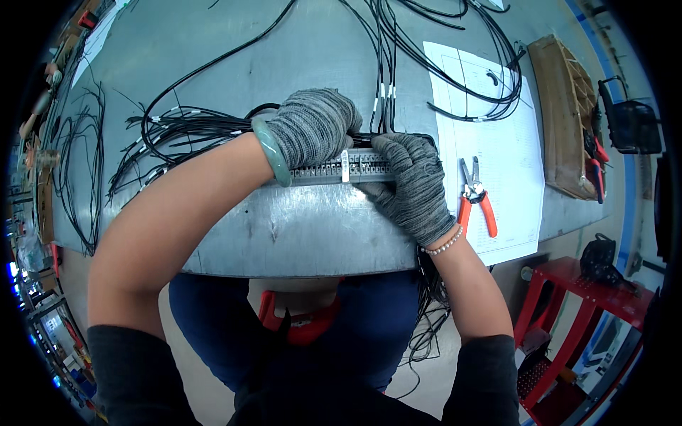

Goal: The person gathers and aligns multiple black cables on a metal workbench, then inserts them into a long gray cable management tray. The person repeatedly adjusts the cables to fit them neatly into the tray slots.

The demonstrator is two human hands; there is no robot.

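A grey terminal block strip (334,170) with rows of metal screws lies near the table's front edge, a white marker piece standing across its middle. My right hand (415,181), in a grey knit glove, grips its right end, thumb at the near side and fingers over the far side. Above the strip's left half, my left hand (312,126), gloved alike, is closed with its fingers curled down at the far side; what they pinch is hidden. Black wires (383,92) with white sleeves run away from the strip's far side. Another black wire bundle (192,128) spreads out left of my left hand.
Right of the strip, wire strippers (474,199) with orange-red handles lie on printed sheets (508,213). Beyond them is a wooden compartment box (565,113) with hand tools. Coiled black cables (497,78) cross the sheets. More loose wires (78,170) lie at left. A red cart (575,284) stands lower right.
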